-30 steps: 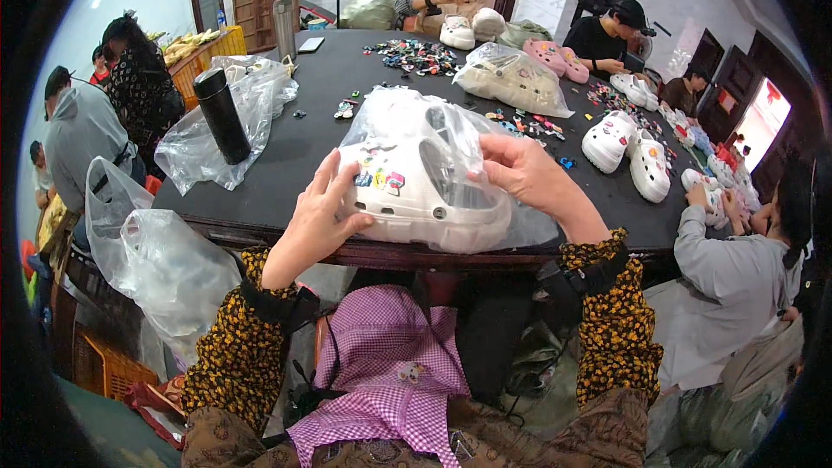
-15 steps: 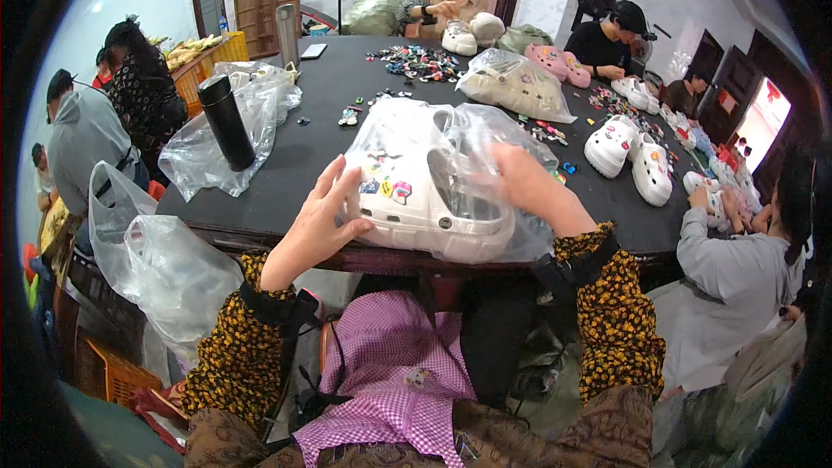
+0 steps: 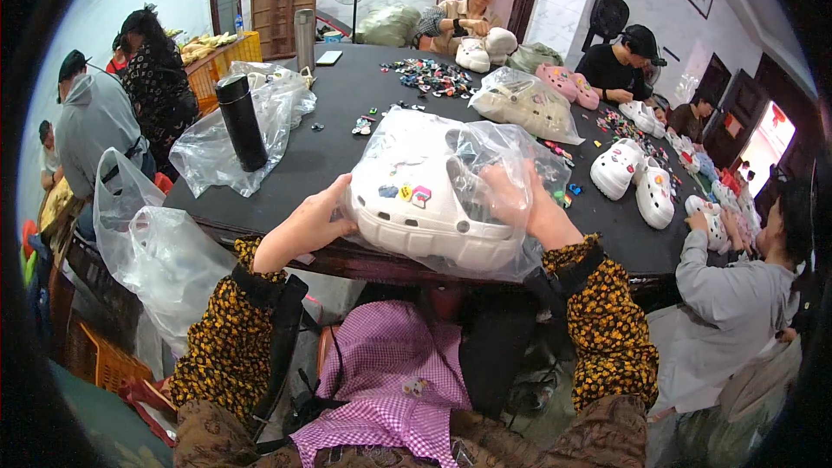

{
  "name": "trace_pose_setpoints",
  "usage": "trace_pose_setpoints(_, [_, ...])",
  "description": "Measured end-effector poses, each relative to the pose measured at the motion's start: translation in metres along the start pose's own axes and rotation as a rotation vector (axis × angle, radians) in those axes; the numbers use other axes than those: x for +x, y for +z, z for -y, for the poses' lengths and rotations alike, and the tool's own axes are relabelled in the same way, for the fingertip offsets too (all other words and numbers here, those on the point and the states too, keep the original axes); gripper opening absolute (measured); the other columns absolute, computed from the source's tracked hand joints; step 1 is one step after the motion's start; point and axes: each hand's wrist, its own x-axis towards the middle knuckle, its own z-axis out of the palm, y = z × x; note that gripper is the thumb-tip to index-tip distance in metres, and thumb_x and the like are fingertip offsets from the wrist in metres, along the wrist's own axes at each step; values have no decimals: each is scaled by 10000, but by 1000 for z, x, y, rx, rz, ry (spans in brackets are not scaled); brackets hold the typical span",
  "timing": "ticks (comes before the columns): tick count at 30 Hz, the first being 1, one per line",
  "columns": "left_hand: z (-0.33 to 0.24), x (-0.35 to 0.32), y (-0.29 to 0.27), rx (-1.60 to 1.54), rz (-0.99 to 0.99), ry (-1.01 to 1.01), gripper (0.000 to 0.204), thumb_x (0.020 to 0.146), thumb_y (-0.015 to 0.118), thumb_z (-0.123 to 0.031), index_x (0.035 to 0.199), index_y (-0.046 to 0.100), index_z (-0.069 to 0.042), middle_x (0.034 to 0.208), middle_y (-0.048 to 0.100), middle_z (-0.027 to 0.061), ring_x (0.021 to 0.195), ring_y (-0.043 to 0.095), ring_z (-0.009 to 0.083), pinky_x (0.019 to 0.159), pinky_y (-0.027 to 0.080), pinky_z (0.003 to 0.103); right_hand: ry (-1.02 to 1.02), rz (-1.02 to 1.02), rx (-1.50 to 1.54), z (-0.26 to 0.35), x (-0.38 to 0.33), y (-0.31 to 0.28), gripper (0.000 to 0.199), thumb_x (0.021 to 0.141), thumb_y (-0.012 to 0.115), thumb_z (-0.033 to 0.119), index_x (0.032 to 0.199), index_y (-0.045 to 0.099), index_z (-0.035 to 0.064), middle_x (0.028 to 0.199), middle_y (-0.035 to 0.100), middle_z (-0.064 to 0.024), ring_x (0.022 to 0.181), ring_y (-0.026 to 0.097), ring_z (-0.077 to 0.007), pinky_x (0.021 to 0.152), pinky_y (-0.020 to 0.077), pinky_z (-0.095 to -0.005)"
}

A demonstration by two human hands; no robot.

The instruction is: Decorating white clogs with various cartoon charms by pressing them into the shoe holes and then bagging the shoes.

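A pair of white clogs (image 3: 407,175) with colourful charms sits in a clear plastic bag (image 3: 513,140) at the table edge in front of me. My left hand (image 3: 305,224) grips the toe end, thumb on the near side and fingers partly hidden behind it. At the heel end, my right hand (image 3: 539,206) is closed on the bag, its fingers blurred by the film around them. What those fingertips touch inside is hard to see. Loose charms (image 3: 429,78) lie in a heap farther back on the dark table (image 3: 334,134).
A black thermos (image 3: 240,126) stands on plastic film to the left, below a steel flask (image 3: 304,39). Another bagged pair (image 3: 527,104) and decorated white clogs (image 3: 617,167) lie to the right. A stuffed plastic bag (image 3: 178,260) hangs at the left edge. Several co-workers sit around.
My left hand has moved from spread fingers on the clog's top to a grip at its toe end. The right hand stays at the heel end, less blurred. The view has shifted slightly.
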Motion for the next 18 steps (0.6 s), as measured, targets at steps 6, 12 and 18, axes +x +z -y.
trace_pose_setpoints(6, [16, 6, 1, 18, -241, 62, 288, 781, 556, 47, 1064, 607, 36, 856, 665, 191, 783, 663, 247, 715, 511, 316, -70, -138, -151, -3, -8, -40, 141, 726, 628, 104, 862, 603, 79, 824, 606, -105, 908, 578, -274, 828, 380, -425])
trace_pose_setpoints(12, [26, 9, -40, 118, -479, -39, 192, 790, 527, 9, 933, 655, -6, 782, 629, 232, 772, 631, 385, 685, 499, 377, -84, -157, -141, -7, -32, -101, 185, 717, 628, 40, 900, 629, 72, 900, 633, -63, 945, 579, -228, 942, 344, -398])
trace_pose_setpoints(18, [56, 13, -75, 269, -721, -145, 207, 787, 507, -20, 917, 667, -12, 845, 644, 240, 836, 633, 400, 731, 499, 404, -213, -236, -270, -1, -67, -132, 252, 689, 599, 3, 919, 632, 98, 886, 617, -19, 946, 574, -191, 998, 321, -427])
